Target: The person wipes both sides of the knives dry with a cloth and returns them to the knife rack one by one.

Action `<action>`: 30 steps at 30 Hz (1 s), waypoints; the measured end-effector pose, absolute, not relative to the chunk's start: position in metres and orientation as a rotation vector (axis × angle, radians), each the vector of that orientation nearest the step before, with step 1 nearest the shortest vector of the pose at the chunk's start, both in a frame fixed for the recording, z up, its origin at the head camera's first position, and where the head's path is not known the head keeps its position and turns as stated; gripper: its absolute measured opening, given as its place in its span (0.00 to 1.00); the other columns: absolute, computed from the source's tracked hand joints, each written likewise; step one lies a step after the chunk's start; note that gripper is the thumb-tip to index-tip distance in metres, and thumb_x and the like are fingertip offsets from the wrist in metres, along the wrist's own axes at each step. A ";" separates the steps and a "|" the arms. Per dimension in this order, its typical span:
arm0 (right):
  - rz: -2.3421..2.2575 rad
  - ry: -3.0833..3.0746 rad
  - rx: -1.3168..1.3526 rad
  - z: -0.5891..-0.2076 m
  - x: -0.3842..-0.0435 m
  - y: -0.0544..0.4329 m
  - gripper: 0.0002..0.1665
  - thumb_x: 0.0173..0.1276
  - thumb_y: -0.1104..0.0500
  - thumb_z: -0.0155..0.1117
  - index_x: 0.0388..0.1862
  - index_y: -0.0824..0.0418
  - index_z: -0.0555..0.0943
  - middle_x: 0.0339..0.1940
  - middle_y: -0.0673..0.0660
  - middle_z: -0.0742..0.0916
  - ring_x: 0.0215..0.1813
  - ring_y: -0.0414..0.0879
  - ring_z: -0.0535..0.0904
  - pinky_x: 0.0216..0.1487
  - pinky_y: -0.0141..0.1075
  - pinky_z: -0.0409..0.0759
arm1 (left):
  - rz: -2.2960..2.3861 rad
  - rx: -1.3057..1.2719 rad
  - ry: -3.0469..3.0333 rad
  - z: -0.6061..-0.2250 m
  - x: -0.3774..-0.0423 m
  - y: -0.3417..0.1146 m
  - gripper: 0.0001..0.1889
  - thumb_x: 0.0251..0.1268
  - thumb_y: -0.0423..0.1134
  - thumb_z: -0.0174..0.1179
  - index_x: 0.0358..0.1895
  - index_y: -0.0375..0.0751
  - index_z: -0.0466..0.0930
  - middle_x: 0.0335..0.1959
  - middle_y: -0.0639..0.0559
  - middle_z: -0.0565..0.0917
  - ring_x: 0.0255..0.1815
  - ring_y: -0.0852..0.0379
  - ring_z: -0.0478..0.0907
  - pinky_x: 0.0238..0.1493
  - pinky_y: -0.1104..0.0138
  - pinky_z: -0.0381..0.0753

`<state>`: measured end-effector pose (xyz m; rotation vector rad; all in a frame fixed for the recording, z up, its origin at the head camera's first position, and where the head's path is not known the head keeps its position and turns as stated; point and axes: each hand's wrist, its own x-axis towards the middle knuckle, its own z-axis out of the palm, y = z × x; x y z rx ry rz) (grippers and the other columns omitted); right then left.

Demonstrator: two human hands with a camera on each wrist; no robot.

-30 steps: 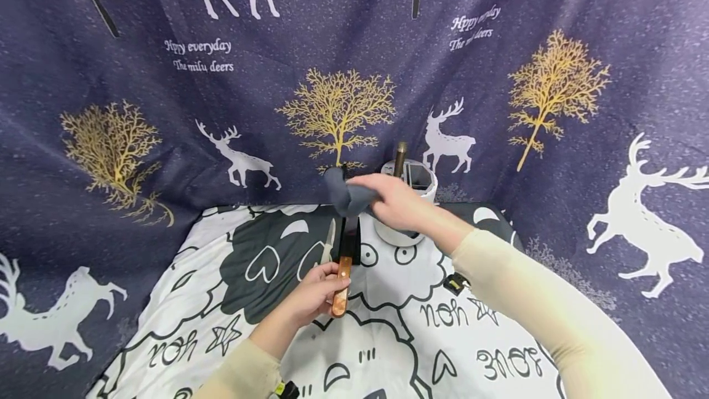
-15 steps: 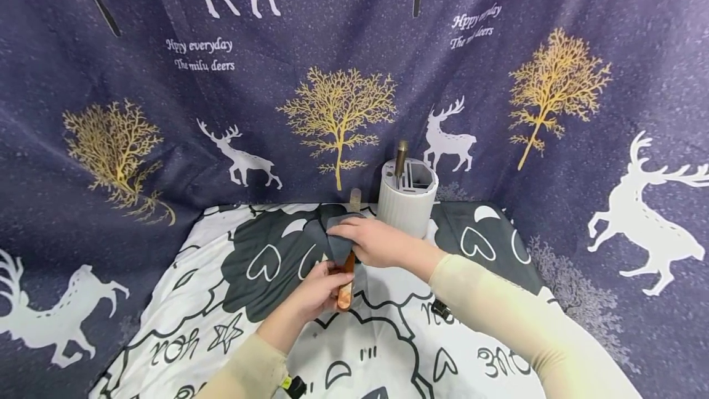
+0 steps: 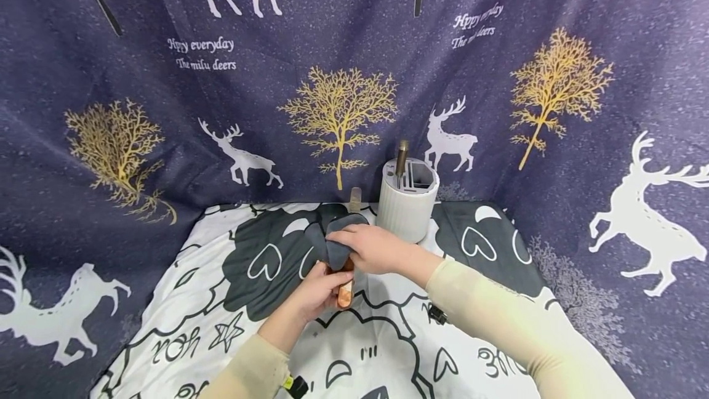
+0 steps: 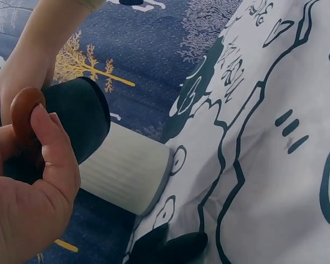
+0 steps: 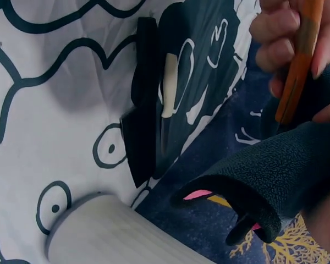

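My left hand (image 3: 317,293) grips the brown wooden handle (image 3: 344,297) of a knife, thumb laid along its top. A dark blue-grey cloth (image 3: 335,251) is folded around the blade just above the handle, and my right hand (image 3: 379,250) holds it there. Past the cloth the blade's rounded end (image 3: 356,196) shows; the cloth hides the middle of the blade. In the right wrist view the cloth (image 5: 280,159) curls into a loose roll with a bit of pink inside. The left wrist view shows the handle's butt (image 4: 25,110) between thumb and fingers.
A white ribbed knife block (image 3: 407,214) stands behind my right hand, a brown-handled tool (image 3: 402,156) upright in it. On the patterned sheet lie a small knife with a cream handle (image 5: 169,82) and a flat black object (image 5: 140,132) beside it. A dark printed curtain hangs behind.
The cloth and right hand have come down from the blade's far end to just above the handle, then shifted slightly. The left hand keeps its grip on the knife.
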<state>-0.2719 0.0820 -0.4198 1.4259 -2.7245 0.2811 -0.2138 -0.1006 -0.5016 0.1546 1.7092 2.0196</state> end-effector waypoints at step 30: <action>0.311 -2.828 1.157 -0.413 -0.343 0.087 0.29 0.75 0.64 0.52 0.73 0.54 0.74 0.68 0.59 0.82 0.71 0.57 0.77 0.74 0.50 0.73 | 2.066 0.195 1.654 -0.503 -0.195 -0.098 0.11 0.74 0.35 0.59 0.53 0.37 0.70 0.34 0.57 0.80 0.28 0.64 0.79 0.24 0.69 0.83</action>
